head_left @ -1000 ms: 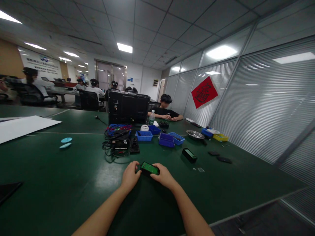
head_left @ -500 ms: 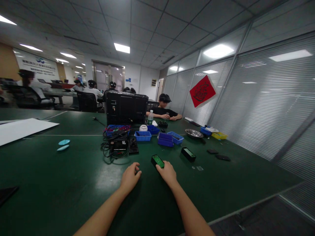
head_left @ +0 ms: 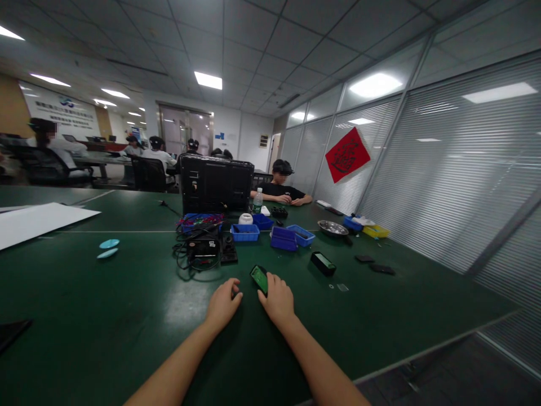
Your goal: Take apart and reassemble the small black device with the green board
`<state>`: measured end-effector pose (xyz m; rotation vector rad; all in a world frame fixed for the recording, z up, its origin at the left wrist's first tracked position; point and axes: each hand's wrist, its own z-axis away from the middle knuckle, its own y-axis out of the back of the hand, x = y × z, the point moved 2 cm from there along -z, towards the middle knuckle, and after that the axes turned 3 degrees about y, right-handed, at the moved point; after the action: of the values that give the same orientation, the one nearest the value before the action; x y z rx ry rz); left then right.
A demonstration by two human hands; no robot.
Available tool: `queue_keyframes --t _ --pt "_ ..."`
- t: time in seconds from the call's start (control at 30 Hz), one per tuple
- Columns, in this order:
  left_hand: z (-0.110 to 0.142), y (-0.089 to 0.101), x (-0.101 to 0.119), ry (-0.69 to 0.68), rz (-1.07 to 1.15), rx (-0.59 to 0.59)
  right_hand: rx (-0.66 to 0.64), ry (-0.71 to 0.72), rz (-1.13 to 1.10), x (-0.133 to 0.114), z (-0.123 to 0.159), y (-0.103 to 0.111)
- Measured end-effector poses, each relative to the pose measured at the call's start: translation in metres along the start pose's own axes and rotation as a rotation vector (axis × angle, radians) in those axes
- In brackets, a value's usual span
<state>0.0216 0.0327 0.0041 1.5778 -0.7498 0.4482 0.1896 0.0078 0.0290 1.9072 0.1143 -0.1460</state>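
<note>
My right hand [head_left: 278, 298] grips the near end of a black case with a green circuit board [head_left: 258, 278] in its open top. The case is tilted, its far end pointing left. To its left, my left hand [head_left: 222, 303] rests low over the table with fingers curled and thumb close to them. Something small and dark shows between those fingers, too small to name. A second black case with a pale, screen-like top [head_left: 323, 263] lies to the right, apart from both hands.
Blue bins [head_left: 245, 233], a black power unit with tangled cables [head_left: 203, 248] and a black monitor-like panel [head_left: 216, 185] stand ahead. A metal bowl [head_left: 333, 228], yellow bin [head_left: 376, 232] and flat black pieces [head_left: 382, 269] lie right. A person [head_left: 281, 189] sits across the green table [head_left: 139, 316].
My right hand has moved a little to the left with the circuit-board case, which is now turned and tilted more. My left hand has hardly moved.
</note>
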Motion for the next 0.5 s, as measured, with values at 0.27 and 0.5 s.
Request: queue_keyframes --t 0.27,0.5 --pt "0.0012 0.0025 0.0021 -0.013 0.016 0.011 -0.005 0.040 -0.064 -0.0050 0.0034 -0.0045" --pt "0.0005 0.0001 -0.0016 -0.032 0.049 0.034 0.046 0.088 -0.053 -0.0044 0.0045 -0.0010"
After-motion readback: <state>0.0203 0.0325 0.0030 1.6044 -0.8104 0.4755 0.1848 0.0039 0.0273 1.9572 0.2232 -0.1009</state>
